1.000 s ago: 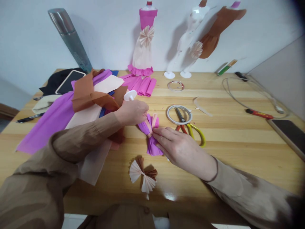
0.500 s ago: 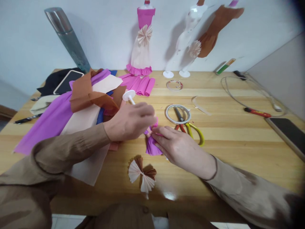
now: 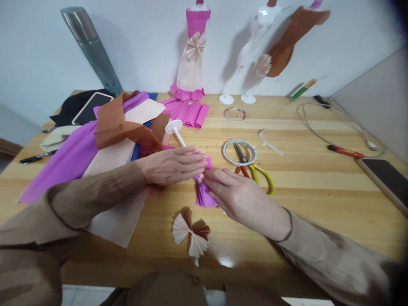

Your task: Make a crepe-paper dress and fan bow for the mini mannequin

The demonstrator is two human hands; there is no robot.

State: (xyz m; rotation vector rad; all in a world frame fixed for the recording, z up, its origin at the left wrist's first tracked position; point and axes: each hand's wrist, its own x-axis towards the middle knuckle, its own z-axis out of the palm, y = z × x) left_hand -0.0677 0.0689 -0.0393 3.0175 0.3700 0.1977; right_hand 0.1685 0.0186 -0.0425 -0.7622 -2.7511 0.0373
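A small purple and pink crepe-paper dress (image 3: 204,196) lies on the wooden table (image 3: 318,204) between my hands. My left hand (image 3: 172,165) lies flat over its top part, fingers stretched out and pressing down. My right hand (image 3: 237,196) pinches the dress at its waist, fingers together. A white doll stand (image 3: 175,129) sticks out from under my left hand. A folded cream and brown paper rosette (image 3: 191,233) lies just in front of the dress.
Crepe-paper sheets (image 3: 95,144) are piled at the left. Scissors (image 3: 255,170) and a tape ring (image 3: 239,153) lie right of my hands. Dressed mannequins (image 3: 194,55) stand at the wall. A phone (image 3: 387,176), cable (image 3: 321,127) and metal flask (image 3: 92,46) sit at the edges.
My left hand has gone from pinching the top of the dress to lying flat over it. My right hand has stayed at the waist.
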